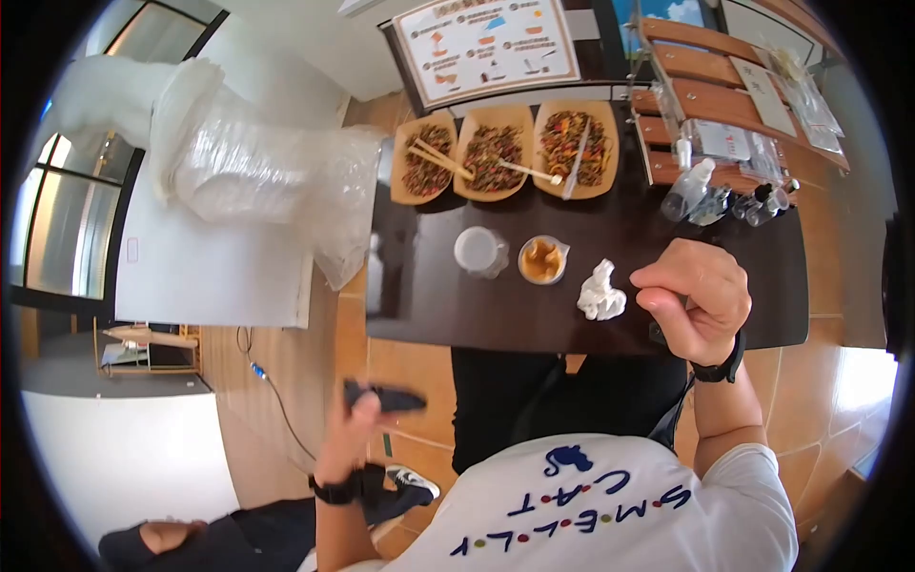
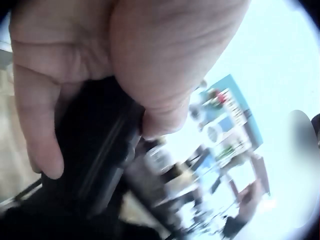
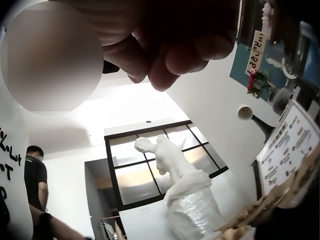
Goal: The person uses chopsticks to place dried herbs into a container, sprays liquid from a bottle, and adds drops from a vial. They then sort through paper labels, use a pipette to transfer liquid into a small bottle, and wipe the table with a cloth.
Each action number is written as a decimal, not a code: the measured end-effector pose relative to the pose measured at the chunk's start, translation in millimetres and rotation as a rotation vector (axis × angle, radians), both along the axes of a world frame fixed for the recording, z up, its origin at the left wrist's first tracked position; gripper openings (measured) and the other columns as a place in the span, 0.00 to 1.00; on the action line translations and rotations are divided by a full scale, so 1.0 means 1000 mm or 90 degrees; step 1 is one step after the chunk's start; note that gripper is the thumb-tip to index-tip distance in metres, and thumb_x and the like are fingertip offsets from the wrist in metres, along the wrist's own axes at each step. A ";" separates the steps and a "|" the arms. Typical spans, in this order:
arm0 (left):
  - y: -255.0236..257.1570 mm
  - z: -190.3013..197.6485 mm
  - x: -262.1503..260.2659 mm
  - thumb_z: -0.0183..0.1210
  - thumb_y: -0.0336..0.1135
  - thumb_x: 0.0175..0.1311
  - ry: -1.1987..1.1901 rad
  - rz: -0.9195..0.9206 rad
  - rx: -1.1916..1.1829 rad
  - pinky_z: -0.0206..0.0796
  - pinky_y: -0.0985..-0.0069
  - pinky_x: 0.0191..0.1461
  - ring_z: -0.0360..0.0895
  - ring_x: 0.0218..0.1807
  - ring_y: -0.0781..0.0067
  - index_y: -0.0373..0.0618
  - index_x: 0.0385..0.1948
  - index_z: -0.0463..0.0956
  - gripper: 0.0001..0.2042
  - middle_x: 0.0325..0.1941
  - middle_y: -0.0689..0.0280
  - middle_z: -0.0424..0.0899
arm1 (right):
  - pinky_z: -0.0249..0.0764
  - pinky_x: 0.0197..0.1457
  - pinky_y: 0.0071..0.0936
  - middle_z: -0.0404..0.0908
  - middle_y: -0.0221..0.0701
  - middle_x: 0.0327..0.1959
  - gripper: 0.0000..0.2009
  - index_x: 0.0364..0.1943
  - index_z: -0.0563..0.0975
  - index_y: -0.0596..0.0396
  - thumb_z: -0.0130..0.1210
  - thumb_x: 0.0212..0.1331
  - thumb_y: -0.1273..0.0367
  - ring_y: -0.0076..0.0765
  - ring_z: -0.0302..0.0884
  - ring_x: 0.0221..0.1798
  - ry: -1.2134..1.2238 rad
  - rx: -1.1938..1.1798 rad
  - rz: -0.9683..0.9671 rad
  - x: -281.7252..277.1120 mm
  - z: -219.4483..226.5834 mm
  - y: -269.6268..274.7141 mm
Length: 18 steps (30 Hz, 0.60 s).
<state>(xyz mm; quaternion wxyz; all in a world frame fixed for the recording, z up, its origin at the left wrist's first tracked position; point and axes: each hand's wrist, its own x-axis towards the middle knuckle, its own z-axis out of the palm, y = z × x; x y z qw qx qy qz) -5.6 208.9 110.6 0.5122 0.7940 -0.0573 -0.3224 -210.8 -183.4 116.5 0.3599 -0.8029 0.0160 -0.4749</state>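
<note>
A dark, elongated object (image 1: 393, 397) is gripped by the left hand (image 1: 348, 443) beyond the table's front edge. In the left wrist view, the fingers and thumb of that hand (image 2: 100, 55) lie around the black object (image 2: 95, 145); what it is cannot be told. Above the table's right part, the right hand (image 1: 703, 291) has curled fingers, with nothing visible between them. A crumpled white tissue (image 1: 601, 292) lies just left of it, apart from the hand. In the right wrist view, the curled fingers of the right hand (image 3: 165, 45) appear dark.
Three paper trays (image 1: 494, 195) of shredded food stand at the table's back, utensils across them. Nearer are a lidded cup (image 1: 477, 250) and a cup of orange-brown food (image 1: 543, 260). Bottles (image 1: 688, 191) and a wooden rack (image 1: 701, 65) stand right; a wrapped white figure (image 1: 238, 157) stands left.
</note>
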 end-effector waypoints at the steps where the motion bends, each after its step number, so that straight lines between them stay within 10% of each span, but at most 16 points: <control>1: -0.024 0.018 0.003 0.60 0.40 0.71 -0.024 -0.071 -0.129 0.77 0.56 0.58 0.81 0.56 0.52 0.38 0.60 0.66 0.23 0.57 0.48 0.78 | 0.70 0.25 0.27 0.81 0.32 0.21 0.07 0.30 0.84 0.59 0.71 0.47 0.75 0.35 0.77 0.21 0.005 0.024 0.040 0.004 0.004 0.006; 4: -0.084 0.020 0.007 0.64 0.44 0.67 -0.074 -0.245 -0.436 0.65 0.45 0.72 0.69 0.71 0.44 0.40 0.67 0.61 0.32 0.70 0.42 0.69 | 0.75 0.35 0.27 0.82 0.36 0.36 0.20 0.47 0.83 0.59 0.74 0.49 0.68 0.35 0.81 0.34 0.053 0.098 0.158 0.014 0.012 0.028; 9: -0.137 0.005 -0.006 0.69 0.36 0.61 -0.037 -0.346 -0.543 0.62 0.51 0.74 0.67 0.73 0.50 0.38 0.70 0.59 0.37 0.73 0.45 0.66 | 0.79 0.51 0.39 0.74 0.43 0.57 0.37 0.65 0.73 0.55 0.75 0.46 0.68 0.50 0.79 0.52 0.169 0.079 0.178 0.019 0.025 0.053; 18: -0.158 0.008 -0.009 0.67 0.23 0.60 0.006 -0.451 -0.666 0.57 0.57 0.78 0.61 0.78 0.54 0.41 0.73 0.53 0.40 0.77 0.39 0.58 | 0.77 0.57 0.38 0.73 0.43 0.58 0.36 0.62 0.74 0.56 0.74 0.42 0.78 0.52 0.77 0.56 0.122 0.002 0.147 0.020 0.035 0.058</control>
